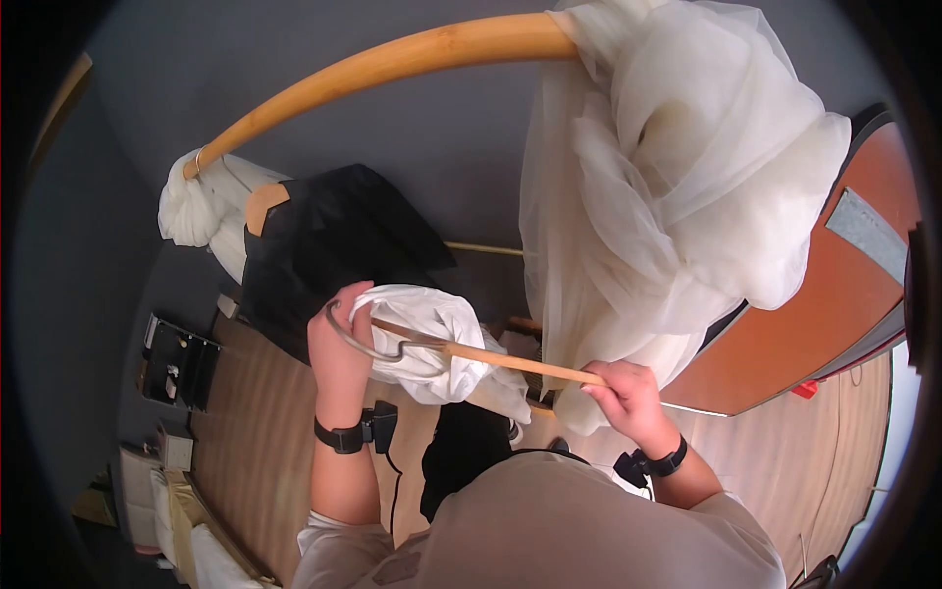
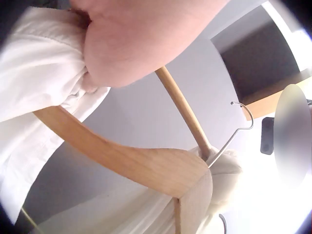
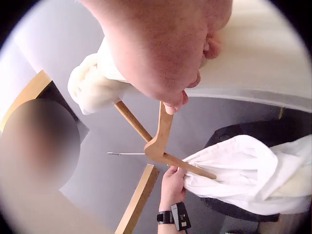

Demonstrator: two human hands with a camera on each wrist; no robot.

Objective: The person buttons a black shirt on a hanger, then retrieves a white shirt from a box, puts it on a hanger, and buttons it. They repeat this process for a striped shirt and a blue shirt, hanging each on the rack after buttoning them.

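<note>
A wooden clothes hanger [image 1: 530, 367] with a metal hook spans the space in front of the person's body. Its one end is pinched between thumb and fingers of the right hand [image 1: 628, 398]. The hanger's other arm runs into a white garment [image 1: 422, 299], whose fabric the left hand [image 1: 337, 339] grips near its edge. In the left wrist view, the hanger arm [image 2: 107, 151] disappears under the white cloth [image 2: 34, 73]. From the right wrist, the bend of the hanger [image 3: 155, 148] shows between the two hands, and its far arm overlaps the garment.
Overhead curves a wooden rail [image 1: 392, 61] draped with sheer white fabric [image 1: 677, 177]. A black garment [image 1: 343, 226] hangs at the left on a wooden hanger. An orange-brown panel [image 1: 785, 314] stands at the right; dark shelving [image 1: 177, 363] is at the left.
</note>
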